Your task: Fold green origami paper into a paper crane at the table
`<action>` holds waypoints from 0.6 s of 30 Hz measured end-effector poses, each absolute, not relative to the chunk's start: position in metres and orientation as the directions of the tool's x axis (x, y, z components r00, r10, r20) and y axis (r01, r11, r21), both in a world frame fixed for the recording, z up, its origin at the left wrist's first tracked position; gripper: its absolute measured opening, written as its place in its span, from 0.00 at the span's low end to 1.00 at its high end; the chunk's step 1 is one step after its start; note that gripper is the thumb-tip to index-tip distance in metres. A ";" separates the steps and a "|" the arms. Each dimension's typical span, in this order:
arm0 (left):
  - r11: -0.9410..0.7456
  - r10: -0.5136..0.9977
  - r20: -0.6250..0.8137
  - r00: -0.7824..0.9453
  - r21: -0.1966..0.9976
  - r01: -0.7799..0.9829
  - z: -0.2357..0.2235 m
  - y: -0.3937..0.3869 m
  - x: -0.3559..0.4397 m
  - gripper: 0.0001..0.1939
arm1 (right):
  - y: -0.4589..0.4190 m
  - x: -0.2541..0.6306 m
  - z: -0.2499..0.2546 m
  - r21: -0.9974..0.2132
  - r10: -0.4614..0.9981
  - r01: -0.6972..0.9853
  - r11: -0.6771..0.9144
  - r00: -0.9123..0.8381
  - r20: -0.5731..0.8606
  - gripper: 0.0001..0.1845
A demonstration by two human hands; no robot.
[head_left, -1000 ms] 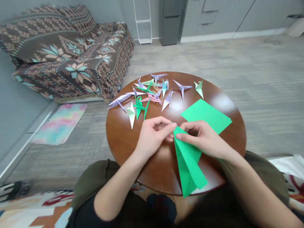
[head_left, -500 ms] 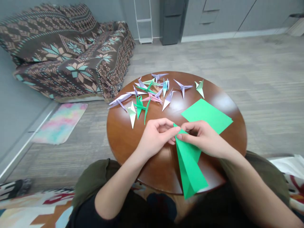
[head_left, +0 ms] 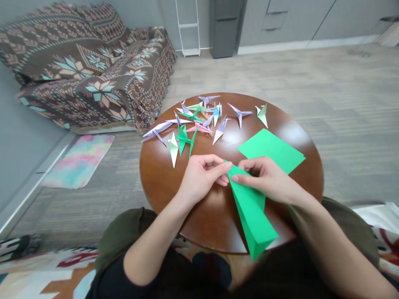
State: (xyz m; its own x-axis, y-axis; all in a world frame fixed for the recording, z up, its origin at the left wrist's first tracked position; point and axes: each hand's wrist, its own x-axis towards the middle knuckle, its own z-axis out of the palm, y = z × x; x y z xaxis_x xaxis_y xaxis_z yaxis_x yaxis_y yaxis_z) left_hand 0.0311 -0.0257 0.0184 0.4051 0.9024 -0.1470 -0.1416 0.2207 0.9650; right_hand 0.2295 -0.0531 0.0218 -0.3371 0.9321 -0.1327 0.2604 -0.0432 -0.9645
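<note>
A partly folded sheet of green origami paper (head_left: pixel 251 211) hangs between my hands, its long creased flaps spreading toward the near edge of the table. My left hand (head_left: pixel 204 176) pinches the narrow upper tip between thumb and fingers. On the other side, my right hand (head_left: pixel 264 178) grips the paper's upper right edge, thumb on top and fingers curled behind. Just past my right hand, flat green paper squares (head_left: pixel 271 149) lie on the table. Several folded paper cranes (head_left: pixel 199 126) in purple, green, pink and white are gathered beyond my left hand.
The round brown wooden table (head_left: pixel 162 178) stands close against my knees. A purple crane (head_left: pixel 240 114) and a pale green crane (head_left: pixel 262 114) sit apart toward the back right. Farther off is a sofa (head_left: pixel 102 79) under a patterned cover, with a pastel mat (head_left: pixel 81 162) on the floor.
The folded green paper has turned slightly, its lower end swinging right and its flaps showing a wider opening. My left hand has shifted a little left with the tip.
</note>
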 end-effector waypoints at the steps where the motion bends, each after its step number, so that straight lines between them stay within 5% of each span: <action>1: 0.223 0.901 -0.145 0.409 0.963 -0.149 0.018 -0.026 0.031 0.16 | -0.053 0.230 0.021 -0.965 0.932 0.258 -0.045 -0.337 -0.134 0.26; 11: 0.183 0.949 -0.093 0.302 0.942 -0.282 0.018 -0.023 0.030 0.14 | -0.054 0.229 0.022 -0.969 0.920 0.225 -0.104 -0.348 -0.180 0.23; 18: 0.239 0.896 -0.154 0.416 0.958 -0.160 0.017 -0.024 0.029 0.13 | -0.054 0.230 0.020 -0.962 0.938 0.253 -0.106 -0.296 -0.181 0.22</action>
